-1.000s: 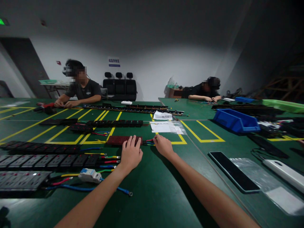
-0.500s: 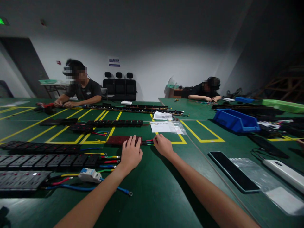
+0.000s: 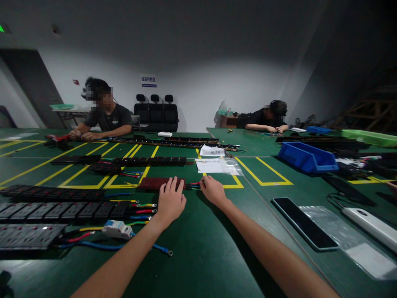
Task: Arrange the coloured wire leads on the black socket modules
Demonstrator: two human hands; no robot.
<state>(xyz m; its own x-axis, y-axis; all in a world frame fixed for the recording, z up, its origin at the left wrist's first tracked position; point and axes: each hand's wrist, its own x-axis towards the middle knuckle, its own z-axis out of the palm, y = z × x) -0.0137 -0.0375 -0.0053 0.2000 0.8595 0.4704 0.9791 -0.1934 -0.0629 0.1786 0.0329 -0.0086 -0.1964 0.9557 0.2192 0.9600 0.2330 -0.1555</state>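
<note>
In the head view my left hand [image 3: 171, 200] lies over the right end of a dark red socket module [image 3: 150, 183]. Its fingers are stretched out and slightly apart on top of the module. Red, blue and green wires [image 3: 192, 186] come out of the module's right end. My right hand [image 3: 213, 189] has its fingers closed round the far ends of these wires, which it hides. Yellow-green wires [image 3: 132, 185] stick out at the module's left end. A paper label in a clear bag [image 3: 209, 166] lies just beyond my right hand.
Black socket strips [image 3: 65, 210] with lugged wires and a small white breaker [image 3: 117, 229] lie at the left. A phone [image 3: 304, 223], a white power bank [image 3: 370, 225] and a blue bin [image 3: 308, 158] are on the right. Two people [image 3: 108, 118] work across the green table [image 3: 198, 256].
</note>
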